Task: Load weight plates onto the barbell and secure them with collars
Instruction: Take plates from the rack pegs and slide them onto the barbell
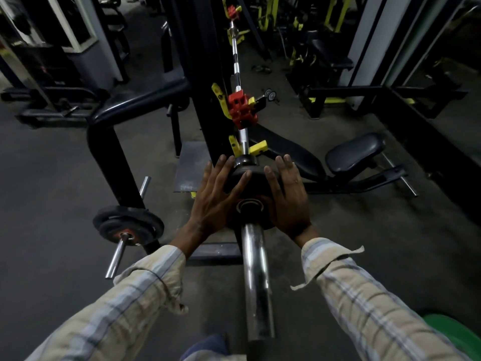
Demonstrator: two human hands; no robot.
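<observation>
A chrome barbell (256, 282) runs away from me, its thick sleeve pointing toward the camera. A black weight plate (252, 183) sits on that sleeve near the inner stop. My left hand (216, 196) presses flat against the plate's left face with straight, spread fingers. My right hand (289, 196) presses the right side the same way. A red collar (242, 108) is clamped further along the bar, beside the yellow rack hooks. A second red collar (232, 11) shows near the bar's far end.
Black plates (127, 225) hang on a storage peg of the black rack (109, 157) at my left. A padded bench (354, 152) lies under the bar to the right. A green plate (458, 332) edges into the lower right corner. Dark machines fill the background.
</observation>
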